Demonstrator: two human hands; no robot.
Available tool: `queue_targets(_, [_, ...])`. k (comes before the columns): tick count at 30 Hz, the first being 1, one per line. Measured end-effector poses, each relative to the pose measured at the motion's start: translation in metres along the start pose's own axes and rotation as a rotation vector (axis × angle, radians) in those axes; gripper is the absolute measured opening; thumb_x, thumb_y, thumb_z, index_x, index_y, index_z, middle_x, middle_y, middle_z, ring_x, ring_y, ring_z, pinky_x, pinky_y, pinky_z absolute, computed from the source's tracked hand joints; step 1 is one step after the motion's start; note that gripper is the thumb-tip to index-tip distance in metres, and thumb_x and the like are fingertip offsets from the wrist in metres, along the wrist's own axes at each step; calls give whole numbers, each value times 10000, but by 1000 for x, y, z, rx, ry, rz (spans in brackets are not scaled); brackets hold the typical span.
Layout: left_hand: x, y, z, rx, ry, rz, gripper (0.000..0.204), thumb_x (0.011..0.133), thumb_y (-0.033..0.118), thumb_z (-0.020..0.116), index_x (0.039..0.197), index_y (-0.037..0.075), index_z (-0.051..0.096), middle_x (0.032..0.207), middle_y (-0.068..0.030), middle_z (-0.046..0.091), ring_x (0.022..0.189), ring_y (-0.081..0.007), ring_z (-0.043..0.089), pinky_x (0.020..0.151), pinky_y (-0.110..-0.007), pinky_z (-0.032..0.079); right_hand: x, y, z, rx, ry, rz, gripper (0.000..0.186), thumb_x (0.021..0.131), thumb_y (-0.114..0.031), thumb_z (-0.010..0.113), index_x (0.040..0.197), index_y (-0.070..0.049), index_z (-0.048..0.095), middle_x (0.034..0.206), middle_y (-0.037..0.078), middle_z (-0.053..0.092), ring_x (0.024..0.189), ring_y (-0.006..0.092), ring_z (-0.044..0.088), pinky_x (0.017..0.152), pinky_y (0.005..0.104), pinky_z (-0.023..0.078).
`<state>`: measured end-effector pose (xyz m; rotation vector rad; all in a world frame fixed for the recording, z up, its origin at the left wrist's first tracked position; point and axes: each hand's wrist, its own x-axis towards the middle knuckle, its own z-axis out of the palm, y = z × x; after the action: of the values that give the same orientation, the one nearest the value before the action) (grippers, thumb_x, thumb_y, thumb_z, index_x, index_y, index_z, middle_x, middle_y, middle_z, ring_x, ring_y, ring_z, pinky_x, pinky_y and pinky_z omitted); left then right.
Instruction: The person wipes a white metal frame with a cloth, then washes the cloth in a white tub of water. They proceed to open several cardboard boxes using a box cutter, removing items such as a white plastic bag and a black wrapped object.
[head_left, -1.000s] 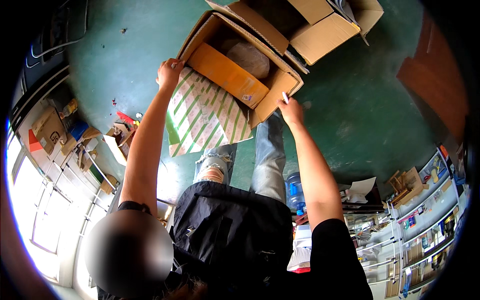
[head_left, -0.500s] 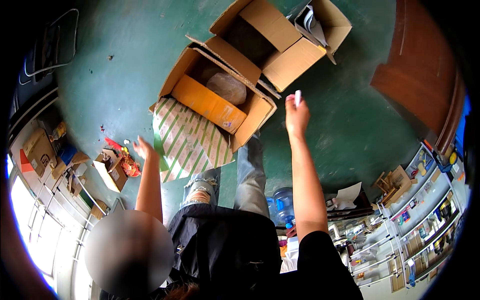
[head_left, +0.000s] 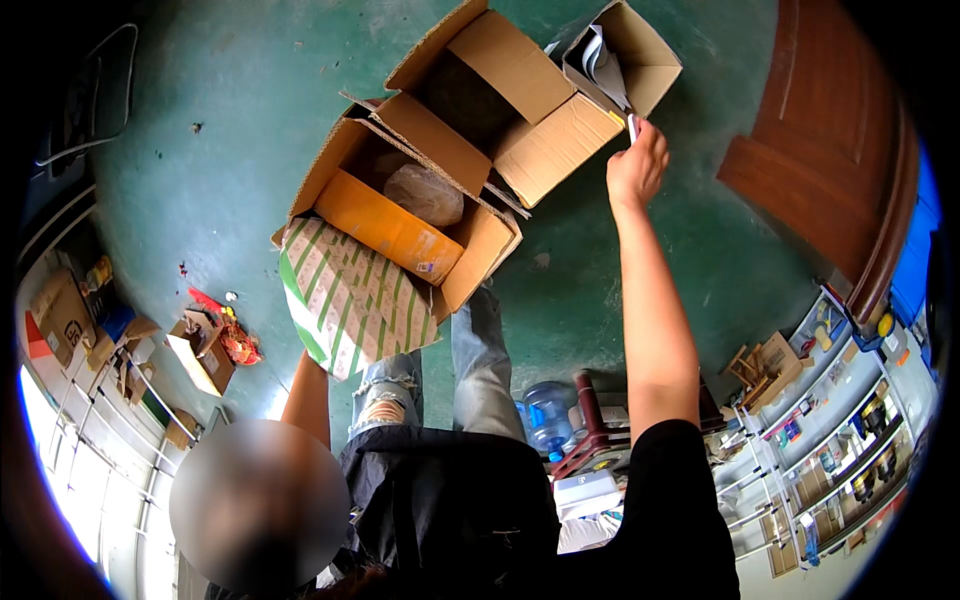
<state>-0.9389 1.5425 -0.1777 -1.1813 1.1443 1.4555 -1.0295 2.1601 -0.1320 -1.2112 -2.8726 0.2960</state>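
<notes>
The right hand [head_left: 638, 168], off the open carton's [head_left: 480, 255] rim since a second ago, is reaching beside the narrow box [head_left: 655, 62], fingers clamping a small white stick [head_left: 632, 127]. Leftward of it, the carton is standing. The striped panel [head_left: 352, 295] is hiding the left hand; its grip I cannot tell.

The middle open brown corrugated cardboard box [head_left: 558, 150] looked matt; the green-striped pale panel [head_left: 352, 295] was smooth and papery; the rounded blue plastic bottle [head_left: 548, 410] was glossy; the torn blue trousers [head_left: 482, 365] were denim.
</notes>
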Motion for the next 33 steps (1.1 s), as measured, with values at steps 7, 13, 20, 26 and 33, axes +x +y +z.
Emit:
queue_targets(7, [28,12,25,-91,45,31,468,989,354,455,1333,39,496,1219,-117,622,1048,-301,634,887,-440,534,57,21,0,-206,-297,-78,209,885,-261,616,1063,-154,642,1060,121,672,1031,338,608,828,486,521])
queue_targets(13, [36,4,31,-154,70,40,471,992,358,451,1338,41,492,1224,-116,619,1055,-295,629,887,-435,533,105,3,-1,15,-319,-105,294,933,-408,562,1085,-169,641,1033,149,685,985,393,628,801,505,505])
queue_targets(20, [44,0,40,-213,73,59,473,996,363,446,1343,44,488,1230,-114,615,1062,-288,623,886,-428,531,84,-52,5,-38,-503,-134,347,905,-429,590,1143,-185,652,1064,142,688,1026,377,630,858,483,504])
queue_targets(26, [54,-4,43,-275,65,85,476,999,366,441,1348,47,485,1236,-113,612,1069,-281,618,886,-422,530,95,-36,10,-99,-326,33,297,916,-380,573,1090,-168,686,1065,148,684,994,386,641,821,496,513])
queue_targets(33, [41,2,9,-200,130,98,467,1001,351,443,1361,55,474,1247,-111,603,1085,-266,602,896,-407,519,112,32,-47,56,163,-61,245,908,-314,602,953,-97,707,953,158,684,869,380,652,744,472,503])
